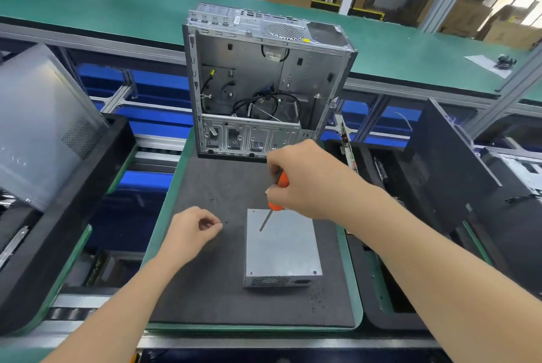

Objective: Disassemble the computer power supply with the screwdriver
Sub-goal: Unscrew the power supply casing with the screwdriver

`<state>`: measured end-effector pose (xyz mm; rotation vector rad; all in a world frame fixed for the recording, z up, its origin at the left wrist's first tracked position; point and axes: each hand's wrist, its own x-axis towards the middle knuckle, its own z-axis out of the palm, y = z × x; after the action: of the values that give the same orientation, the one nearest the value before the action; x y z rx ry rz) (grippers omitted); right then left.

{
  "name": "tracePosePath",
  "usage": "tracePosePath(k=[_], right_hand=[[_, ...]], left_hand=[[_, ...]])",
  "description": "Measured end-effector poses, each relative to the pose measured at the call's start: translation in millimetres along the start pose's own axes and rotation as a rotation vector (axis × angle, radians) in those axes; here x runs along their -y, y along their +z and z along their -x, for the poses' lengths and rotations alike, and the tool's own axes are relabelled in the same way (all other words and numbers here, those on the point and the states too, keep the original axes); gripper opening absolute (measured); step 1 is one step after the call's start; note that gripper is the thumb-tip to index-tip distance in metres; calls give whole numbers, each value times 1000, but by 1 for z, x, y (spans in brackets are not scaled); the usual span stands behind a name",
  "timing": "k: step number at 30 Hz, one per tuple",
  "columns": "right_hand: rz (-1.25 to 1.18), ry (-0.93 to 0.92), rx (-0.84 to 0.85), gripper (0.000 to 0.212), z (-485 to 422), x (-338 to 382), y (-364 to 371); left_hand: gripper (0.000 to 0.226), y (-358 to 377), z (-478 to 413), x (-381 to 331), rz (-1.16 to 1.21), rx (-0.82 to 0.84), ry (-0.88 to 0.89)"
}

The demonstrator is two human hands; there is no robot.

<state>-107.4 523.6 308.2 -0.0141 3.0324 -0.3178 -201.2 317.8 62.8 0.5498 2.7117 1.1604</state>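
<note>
seating the tip squarely comes first: the right hand (305, 180) is wrapped round the orange handle of the screwdriver (275, 205). the shaft slants down to the far left part of the psu (281, 248) lid, and the tip is on or just above bare metal, not clearly in a screw head. the psu lies flat on the mat (205, 289), in front of the case (258, 75). i'd judge the step to be backing out the lid screws; two heads (315, 272) show at the psu's near corners, so those look yet to do. stand the shaft upright over a head before turning, press down firmly so it won't slip out, and turn slowly. the left hand (190, 233) hovers left of the psu, thumb and forefinger meeting; whether a screw sits between them is too small to tell. it would serve better flat on the lid, stopping the psu sliding. loose screws (226, 222) lie on the mat left of the psu; set new ones beside them
</note>
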Motion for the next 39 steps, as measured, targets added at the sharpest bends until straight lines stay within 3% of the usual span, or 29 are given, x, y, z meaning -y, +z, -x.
tracePosePath(k=[12,19,22,25,27,29,33,39], right_hand=[[-15,129,-41,14,17,-35,9],[-46,129,-45,12,25,-41,5],[-53,136,-41,9,29,-45,-2],[-31,131,-37,10,35,-52,-11],[-5,128,-25,16,40,-56,-14],[5,126,-6,20,45,-59,-14],[2,136,38,19,55,-61,-9],[-15,142,74,25,70,-68,4]], left_hand=[[9,32,-9,27,-75,-90,119],[12,26,-12,21,-59,-12,-2],[19,18,-7,0,-14,-73,-62],[25,11,4,-56,142,-191,86],[27,10,14,-99,245,-91,294],[25,16,21,-132,341,118,420],[26,41,28,-158,446,518,422],[26,70,31,-150,495,575,363]])
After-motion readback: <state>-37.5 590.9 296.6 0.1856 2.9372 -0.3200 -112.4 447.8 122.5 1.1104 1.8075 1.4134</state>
